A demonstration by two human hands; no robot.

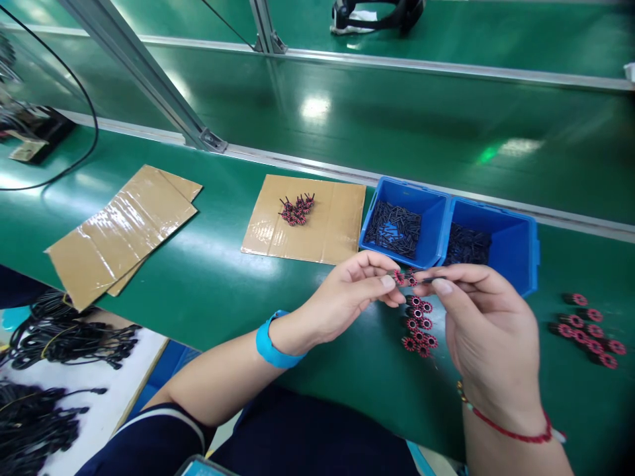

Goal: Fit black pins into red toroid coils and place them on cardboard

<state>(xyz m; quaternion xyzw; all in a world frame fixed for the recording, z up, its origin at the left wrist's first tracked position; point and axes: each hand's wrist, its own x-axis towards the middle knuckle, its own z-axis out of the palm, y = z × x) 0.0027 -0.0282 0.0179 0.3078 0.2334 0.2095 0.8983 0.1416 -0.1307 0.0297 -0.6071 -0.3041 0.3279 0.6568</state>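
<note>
Between my hands, my left hand (342, 294) pinches a small red-and-black wound coil (398, 277) with thumb and fingertips. My right hand (489, 324) has thumb and forefinger closed on a thin black tube (425, 280), whose end points at the coils. Another coil (411, 280) shows just beside the pinched one; whether it is held or lies behind, I cannot tell. Just below the fingertips, several similar coils (419, 327) lie clustered on the green table. More coils (590, 334) are loosely grouped to the right of my right hand.
Two blue bins (436, 231) behind my hands hold short black tubes (394, 228). Coils with black stems (296, 211) sit on a cardboard sheet (332, 235). More cardboard (124, 225) lies left. Bundled black cables (74, 337) are at lower left. A metal post (149, 73) slants down to the table.
</note>
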